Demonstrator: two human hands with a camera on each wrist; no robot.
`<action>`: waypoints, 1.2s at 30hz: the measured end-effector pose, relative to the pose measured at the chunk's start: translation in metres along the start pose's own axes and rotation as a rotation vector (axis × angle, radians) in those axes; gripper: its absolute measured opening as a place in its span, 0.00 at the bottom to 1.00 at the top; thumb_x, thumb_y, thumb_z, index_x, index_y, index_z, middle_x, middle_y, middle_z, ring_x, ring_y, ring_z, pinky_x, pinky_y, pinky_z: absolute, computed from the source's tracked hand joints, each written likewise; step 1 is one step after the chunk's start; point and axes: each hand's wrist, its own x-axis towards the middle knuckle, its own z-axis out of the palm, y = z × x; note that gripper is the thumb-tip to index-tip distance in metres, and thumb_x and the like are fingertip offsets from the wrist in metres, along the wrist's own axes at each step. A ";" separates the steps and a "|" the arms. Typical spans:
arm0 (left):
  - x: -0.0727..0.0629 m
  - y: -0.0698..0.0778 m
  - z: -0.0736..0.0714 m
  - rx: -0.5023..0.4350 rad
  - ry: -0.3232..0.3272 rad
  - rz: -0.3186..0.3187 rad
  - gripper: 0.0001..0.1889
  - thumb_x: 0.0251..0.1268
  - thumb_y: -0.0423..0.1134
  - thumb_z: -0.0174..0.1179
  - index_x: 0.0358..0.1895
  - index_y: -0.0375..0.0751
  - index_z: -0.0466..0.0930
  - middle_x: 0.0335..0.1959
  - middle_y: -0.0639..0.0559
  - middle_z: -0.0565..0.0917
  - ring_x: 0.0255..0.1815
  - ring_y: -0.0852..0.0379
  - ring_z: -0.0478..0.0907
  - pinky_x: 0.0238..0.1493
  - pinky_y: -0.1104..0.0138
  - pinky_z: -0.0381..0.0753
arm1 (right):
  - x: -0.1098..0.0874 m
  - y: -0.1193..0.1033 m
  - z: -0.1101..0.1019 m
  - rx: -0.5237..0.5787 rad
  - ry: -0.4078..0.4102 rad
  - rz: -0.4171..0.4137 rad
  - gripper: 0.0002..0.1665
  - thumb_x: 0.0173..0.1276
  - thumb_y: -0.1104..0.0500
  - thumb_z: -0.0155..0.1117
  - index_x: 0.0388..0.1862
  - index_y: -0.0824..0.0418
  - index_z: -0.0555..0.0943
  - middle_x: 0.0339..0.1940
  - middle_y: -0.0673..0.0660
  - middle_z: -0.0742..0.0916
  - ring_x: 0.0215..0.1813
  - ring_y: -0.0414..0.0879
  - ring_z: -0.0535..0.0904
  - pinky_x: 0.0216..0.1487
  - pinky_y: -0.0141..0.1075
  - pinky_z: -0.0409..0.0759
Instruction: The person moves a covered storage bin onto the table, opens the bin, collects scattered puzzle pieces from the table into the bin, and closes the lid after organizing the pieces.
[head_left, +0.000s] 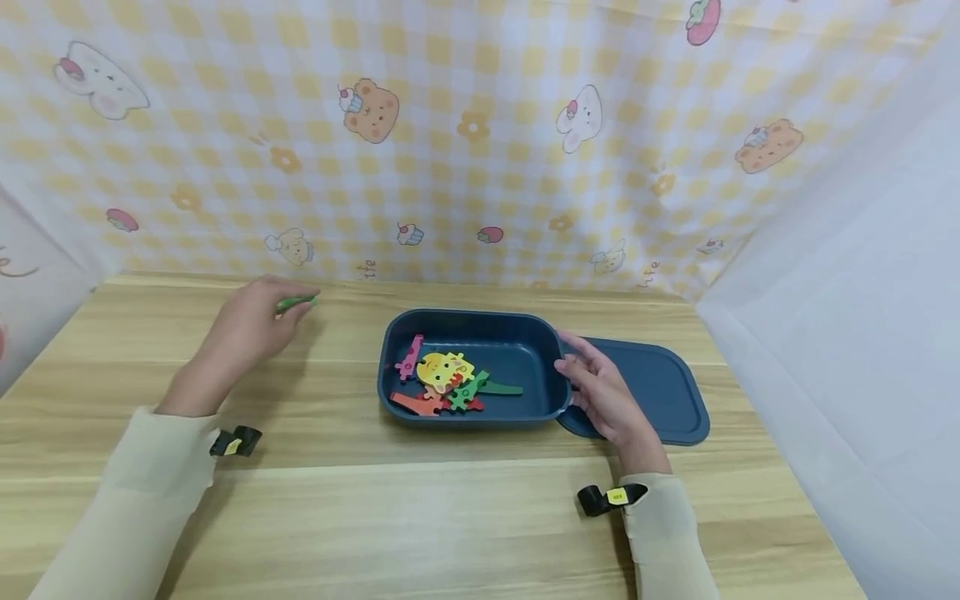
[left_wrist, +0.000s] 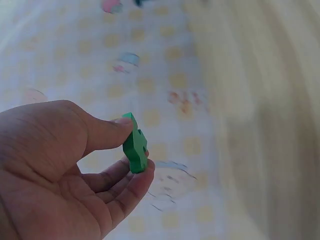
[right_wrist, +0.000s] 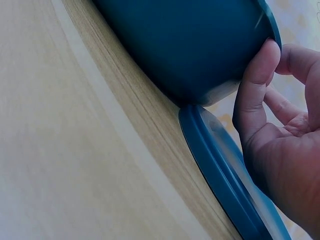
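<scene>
My left hand point(head_left: 261, 323) is over the table's far left and pinches a small green puzzle piece point(left_wrist: 135, 146) between thumb and fingertips. At the right end of a dark blue box point(head_left: 474, 419), my right hand point(head_left: 602, 387) grips the wall, its thumb at the rim point(right_wrist: 275, 30). Inside the box, toward its left, lies a loose heap of colourful puzzle pieces. Among them are a yellow piece with a face point(head_left: 437, 372), a pink piece point(head_left: 409, 358), an orange piece point(head_left: 420, 405) and green pieces point(head_left: 467, 392). Red parts show underneath.
A dark blue lid point(head_left: 660, 392) lies flat on the wooden table point(head_left: 420, 517) to the right, partly behind my right hand and against the box's end. A checked cloth point(head_left: 480, 167) with cartoon prints hangs along the back, and white cloth point(head_left: 847, 333) stands at the right side.
</scene>
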 end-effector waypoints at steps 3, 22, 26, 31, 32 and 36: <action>-0.004 0.012 -0.001 -0.022 -0.017 0.001 0.18 0.79 0.34 0.60 0.67 0.37 0.82 0.69 0.27 0.78 0.62 0.25 0.78 0.56 0.34 0.81 | 0.001 -0.001 0.001 -0.005 -0.002 0.004 0.38 0.83 0.57 0.60 0.86 0.54 0.59 0.42 0.45 0.84 0.33 0.35 0.83 0.33 0.26 0.85; -0.015 0.067 0.021 -0.098 -0.079 0.118 0.17 0.78 0.32 0.60 0.66 0.40 0.84 0.68 0.35 0.80 0.69 0.34 0.76 0.67 0.39 0.79 | 0.000 -0.001 0.001 0.002 0.001 0.012 0.38 0.83 0.58 0.60 0.86 0.54 0.58 0.41 0.45 0.84 0.36 0.35 0.83 0.32 0.25 0.84; -0.016 0.072 0.029 -0.137 -0.077 0.137 0.18 0.79 0.33 0.60 0.67 0.41 0.83 0.71 0.36 0.78 0.72 0.34 0.74 0.69 0.39 0.78 | 0.000 -0.002 0.000 0.000 0.004 0.016 0.38 0.83 0.58 0.59 0.86 0.53 0.58 0.41 0.44 0.85 0.35 0.35 0.83 0.31 0.25 0.83; -0.017 0.075 0.037 -0.180 -0.067 0.165 0.17 0.78 0.33 0.61 0.66 0.42 0.84 0.69 0.37 0.79 0.70 0.36 0.76 0.66 0.41 0.80 | 0.000 -0.002 0.001 0.000 0.000 0.014 0.38 0.83 0.58 0.59 0.87 0.54 0.58 0.41 0.44 0.85 0.35 0.35 0.83 0.32 0.25 0.83; -0.017 0.076 0.039 -0.181 -0.063 0.175 0.17 0.78 0.32 0.61 0.65 0.41 0.85 0.68 0.37 0.79 0.69 0.37 0.76 0.65 0.42 0.81 | 0.000 -0.002 0.001 0.002 -0.002 0.014 0.38 0.84 0.58 0.59 0.87 0.54 0.57 0.40 0.44 0.85 0.35 0.35 0.83 0.32 0.25 0.83; -0.018 0.078 0.046 -0.182 -0.053 0.207 0.17 0.76 0.31 0.63 0.64 0.40 0.86 0.66 0.37 0.80 0.67 0.37 0.78 0.65 0.44 0.82 | 0.000 -0.002 0.001 0.009 -0.004 0.015 0.38 0.84 0.58 0.58 0.87 0.55 0.57 0.39 0.44 0.85 0.34 0.35 0.83 0.32 0.25 0.84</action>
